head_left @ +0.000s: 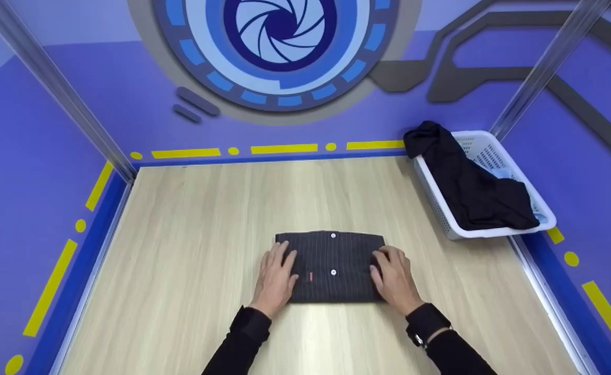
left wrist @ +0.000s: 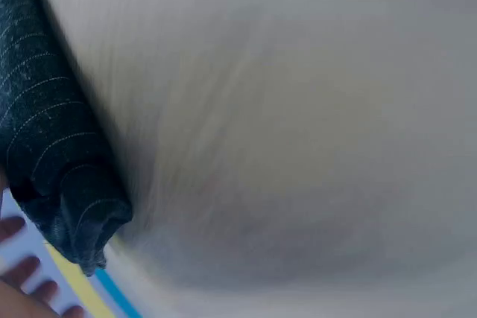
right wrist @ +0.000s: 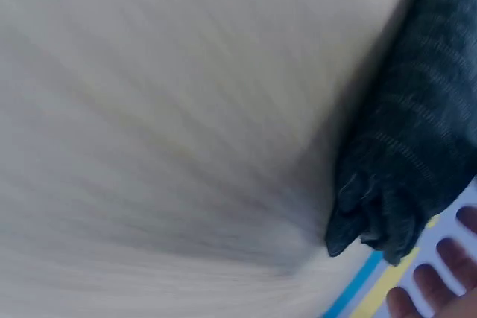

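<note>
A dark pinstriped shirt [head_left: 320, 291], folded into a flat rectangle, lies on the wooden tabletop in the head view. Two white buttons and a small red tag show on its upper face. My left hand [head_left: 275, 276] rests at its left edge with fingers loosely spread over the cloth. At the opposite edge my right hand [head_left: 396, 276] touches the fabric, fingers slightly bent. The left wrist view shows the shirt's layered edge [left wrist: 56, 117] with spread fingertips [left wrist: 26, 266] beside it. Similarly, relaxed fingertips [right wrist: 431, 282] appear next to the folded end [right wrist: 417, 147] in the right wrist view.
A white perforated basket [head_left: 485, 233] stands at the table's back right. Over it drapes a black garment [head_left: 461, 182], with some light blue cloth [head_left: 503, 172] inside. Blue-purple panels [head_left: 91, 99] with metal posts border the pale wooden table [head_left: 190, 219].
</note>
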Tool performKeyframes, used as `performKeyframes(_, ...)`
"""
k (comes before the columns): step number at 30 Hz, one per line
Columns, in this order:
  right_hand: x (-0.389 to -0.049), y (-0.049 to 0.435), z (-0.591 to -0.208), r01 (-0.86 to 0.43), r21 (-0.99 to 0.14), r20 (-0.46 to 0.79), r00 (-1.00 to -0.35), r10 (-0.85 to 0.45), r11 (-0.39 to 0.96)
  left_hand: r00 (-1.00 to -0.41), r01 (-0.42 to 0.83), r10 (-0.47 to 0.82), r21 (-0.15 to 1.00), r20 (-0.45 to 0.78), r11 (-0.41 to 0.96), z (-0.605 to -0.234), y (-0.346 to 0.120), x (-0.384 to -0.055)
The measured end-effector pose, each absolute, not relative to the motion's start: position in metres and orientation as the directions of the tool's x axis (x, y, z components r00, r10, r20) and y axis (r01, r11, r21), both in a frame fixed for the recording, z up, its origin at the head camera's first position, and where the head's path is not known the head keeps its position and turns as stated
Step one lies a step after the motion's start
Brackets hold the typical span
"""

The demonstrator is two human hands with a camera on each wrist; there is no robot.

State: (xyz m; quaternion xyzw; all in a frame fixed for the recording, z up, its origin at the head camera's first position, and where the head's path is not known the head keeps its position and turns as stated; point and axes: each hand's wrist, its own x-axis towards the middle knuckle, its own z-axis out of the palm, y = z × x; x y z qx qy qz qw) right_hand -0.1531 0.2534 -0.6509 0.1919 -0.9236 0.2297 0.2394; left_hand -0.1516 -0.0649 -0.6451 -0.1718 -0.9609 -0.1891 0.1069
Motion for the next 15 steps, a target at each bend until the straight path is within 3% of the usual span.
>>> performKeyframes(3, -0.146, 0.252, -0.651, -0.508, -0.340, 0.476, -0.819, -0.321, 0.792, -0.901, 0.430, 0.384, 0.292, 0.203, 0.854, -0.642, -0.064, -0.152)
performKeyframes(6, -0.141, 0.251, -0.652, -0.480, -0.352, 0.346, -0.865, -0.365, 0.804, -0.888, 0.460, 0.439, 0.297, 0.138, 0.836, -0.642, -0.064, -0.155)
performKeyframes(11, -0.136, 0.247, -0.653, -0.376, -0.371, 0.141, -0.927, -0.349, 0.849, -0.891, 0.437, 0.452, 0.323, 0.029, 0.840, -0.645, -0.063, -0.160)
performKeyframes(15, -0.138, 0.244, -0.651, -0.350, -0.375, 0.093, -0.936, -0.341, 0.858, -0.903, 0.395, 0.429, 0.327, -0.034, 0.858, -0.646, -0.062, -0.162)
